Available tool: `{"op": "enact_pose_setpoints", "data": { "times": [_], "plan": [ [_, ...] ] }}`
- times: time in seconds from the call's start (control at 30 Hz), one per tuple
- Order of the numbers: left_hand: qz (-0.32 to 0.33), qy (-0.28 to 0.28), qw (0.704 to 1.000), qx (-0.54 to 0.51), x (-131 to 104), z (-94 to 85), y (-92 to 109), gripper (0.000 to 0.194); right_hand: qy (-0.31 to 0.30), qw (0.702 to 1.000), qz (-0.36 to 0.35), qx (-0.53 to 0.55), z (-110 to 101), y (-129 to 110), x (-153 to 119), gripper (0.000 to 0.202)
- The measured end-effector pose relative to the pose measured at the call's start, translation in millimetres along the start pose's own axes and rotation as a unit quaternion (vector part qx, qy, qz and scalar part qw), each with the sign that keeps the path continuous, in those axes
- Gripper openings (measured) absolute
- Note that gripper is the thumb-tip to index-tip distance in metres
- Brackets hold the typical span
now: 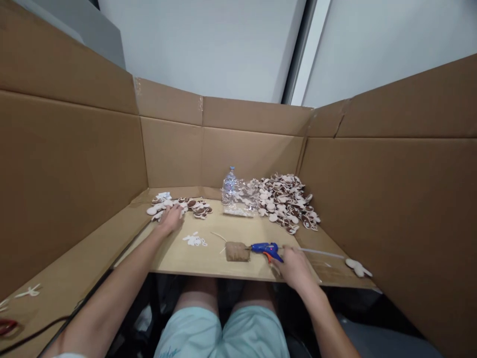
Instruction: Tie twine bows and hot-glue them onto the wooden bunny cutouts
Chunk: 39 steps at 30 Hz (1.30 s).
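Head view, blue glue gun (265, 247) on the near part of the pale surface (175, 261), right of center. Nozzle points left at the brown fibrous pad (237, 251), tip at or just beside its right edge; can't tell if touching. Gun body's long axis runs left-right, near level across the view; handle and orange trigger angle down and right. Right hand (294, 266) has its fingers closed round the handle; the exact finger placement is mostly hidden by the hand. Pale thin strip (322, 252) runs right from behind that hand toward a white cutout (358, 268); its join to the gun is hidden.

Left hand (171, 218) is at the small left pile of white and brown cutouts (201, 208); fingertips lost among the pieces, can't tell if apart, together or clamped on one. Small white pieces (195, 239) lie between that hand and the pad. Bottle (230, 181) partly obscured by clear plastic packaging (238, 199), beside the big right pile (285, 201). Red item (7, 326) cut off at left edge, unclear.
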<state>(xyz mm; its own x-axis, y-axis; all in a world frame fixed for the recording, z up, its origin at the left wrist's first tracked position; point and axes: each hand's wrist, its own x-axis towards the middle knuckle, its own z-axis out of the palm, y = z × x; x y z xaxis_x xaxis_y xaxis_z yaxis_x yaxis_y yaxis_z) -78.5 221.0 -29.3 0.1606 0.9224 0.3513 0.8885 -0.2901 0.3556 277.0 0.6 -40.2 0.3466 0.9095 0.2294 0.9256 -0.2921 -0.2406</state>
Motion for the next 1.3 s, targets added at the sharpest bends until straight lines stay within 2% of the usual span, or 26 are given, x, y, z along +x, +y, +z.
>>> {"op": "enact_pose_setpoints", "data": {
  "times": [0.13,0.23,0.4,0.57,0.73,0.8,0.97,1.03,1.17,1.23,1.3],
  "plan": [
    [-0.018,-0.034,0.999,0.03,12.5,4.5,-10.4,0.034,-0.018,1.0,0.004,-0.022,28.2,3.0,-0.2,0.019],
    [-0.025,-0.041,0.999,0.027,12.9,3.9,-15.6,0.035,-0.015,1.0,-0.01,-0.021,36.0,5.6,1.8,0.027],
    [-0.036,-0.024,0.999,-0.033,2.3,-2.4,-17.9,0.033,0.035,0.999,-0.025,0.005,39.6,4.7,2.1,0.035],
    [-0.076,0.025,0.984,-0.158,-13.9,-10.2,-8.5,0.033,0.085,0.991,-0.07,0.074,30.1,3.8,3.2,0.035],
    [-0.086,0.038,0.942,-0.324,-48.7,-14.4,21.9,0.024,0.09,0.982,-0.108,0.125,17.8,6.1,0.5,0.037],
    [-0.072,0.044,0.919,-0.384,-69.5,-15.6,40.0,0.022,0.094,0.978,-0.119,0.143,16.2,6.0,-2.0,0.039],
    [-0.048,0.038,0.864,-0.499,-126.7,-18.3,86.6,0.03,0.148,0.95,-0.18,0.207,12.4,-1.3,-14.7,0.045],
    [-0.043,0.027,0.846,-0.531,-145.5,-20.7,102.1,0.027,0.147,0.948,-0.175,0.223,6.7,-6.2,-23.3,0.047],
    [-0.049,0.002,0.788,-0.614,-170.2,-29.7,124.5,0.02,0.135,0.944,-0.16,0.253,-10.4,-15.2,-42.2,0.051],
    [-0.042,0.0,0.78,-0.625,-177.7,-36.0,131.4,0.017,0.134,0.942,-0.161,0.264,-18.0,-19.0,-50.3,0.055],
    [-0.031,0.001,0.791,-0.611,-183.6,-42.5,136.3,0.015,0.136,0.94,-0.163,0.269,-23.0,-22.7,-56.9,0.054]
  ]
}}
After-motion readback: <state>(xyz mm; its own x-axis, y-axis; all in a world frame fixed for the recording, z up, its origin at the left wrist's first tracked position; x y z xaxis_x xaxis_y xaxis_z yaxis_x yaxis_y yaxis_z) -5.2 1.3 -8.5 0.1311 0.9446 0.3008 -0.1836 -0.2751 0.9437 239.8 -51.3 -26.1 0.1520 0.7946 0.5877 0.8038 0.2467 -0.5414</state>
